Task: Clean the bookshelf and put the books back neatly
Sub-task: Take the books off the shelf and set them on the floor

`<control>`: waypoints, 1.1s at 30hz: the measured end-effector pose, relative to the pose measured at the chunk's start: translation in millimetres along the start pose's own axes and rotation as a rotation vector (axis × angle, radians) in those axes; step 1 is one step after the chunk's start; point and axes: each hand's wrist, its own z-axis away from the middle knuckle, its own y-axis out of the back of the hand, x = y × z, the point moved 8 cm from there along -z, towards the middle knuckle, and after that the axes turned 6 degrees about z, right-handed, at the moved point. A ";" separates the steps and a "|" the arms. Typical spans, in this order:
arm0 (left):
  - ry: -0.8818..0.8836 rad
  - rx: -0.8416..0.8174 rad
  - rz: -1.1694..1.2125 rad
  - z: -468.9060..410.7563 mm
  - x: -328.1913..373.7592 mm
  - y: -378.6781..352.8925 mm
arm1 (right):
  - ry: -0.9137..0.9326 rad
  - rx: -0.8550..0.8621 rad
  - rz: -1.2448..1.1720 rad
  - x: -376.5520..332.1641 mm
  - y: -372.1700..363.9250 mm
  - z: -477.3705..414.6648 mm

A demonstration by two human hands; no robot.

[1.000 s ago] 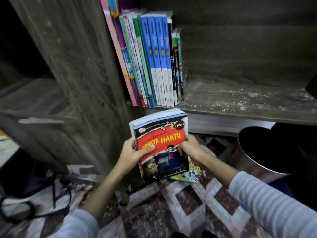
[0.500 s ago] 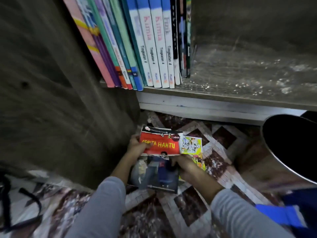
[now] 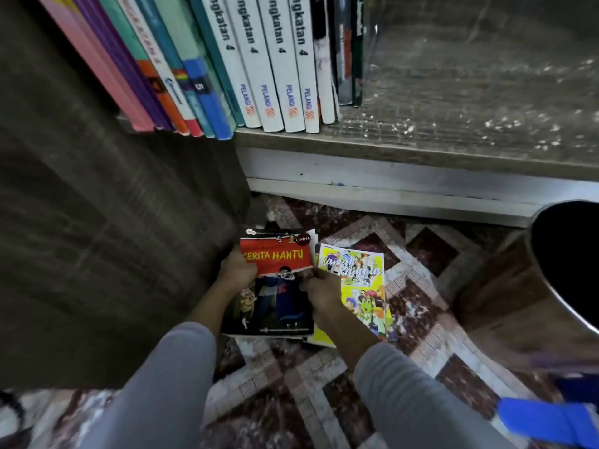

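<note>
The fingers (image 3: 242, 258) of the left hand (image 3: 236, 270) curl round the left edge of a paperback book with a red and dark cover titled CERITA HANTU (image 3: 278, 296), with the thumb on the cover. The right hand (image 3: 321, 294) grips the book's right edge, its fingers bent onto the cover. Both arms wear grey sleeves (image 3: 168, 377). The book is held flat and low over the patterned maroon and white floor (image 3: 291, 393), just beside the dark wooden side panel of the bookshelf (image 3: 97, 222). White page edges show under it. Partly beneath its right side lies a yellow cartoon-covered comic book (image 3: 359, 286). Above, a row of upright books (image 3: 259, 76) fills the left end of the dusty wooden shelf board (image 3: 453, 102), whose right part bears white specks. A shiny metal bin with a dark inside (image 3: 564, 270) stands at the right, near a blurred blue object (image 3: 547, 419).
</note>
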 end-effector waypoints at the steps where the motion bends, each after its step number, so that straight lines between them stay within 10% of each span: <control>1: -0.033 0.012 -0.069 3.6 3.8 2.8 | 0.004 -0.029 0.083 -3.3 -2.0 0.4; 12: -0.207 0.108 -0.238 64.3 63.5 10.5 | 0.299 0.087 0.634 -80.0 29.9 41.5; 33: -0.588 0.364 0.065 274.2 196.6 112.1 | 0.796 0.336 0.365 -191.6 87.0 262.8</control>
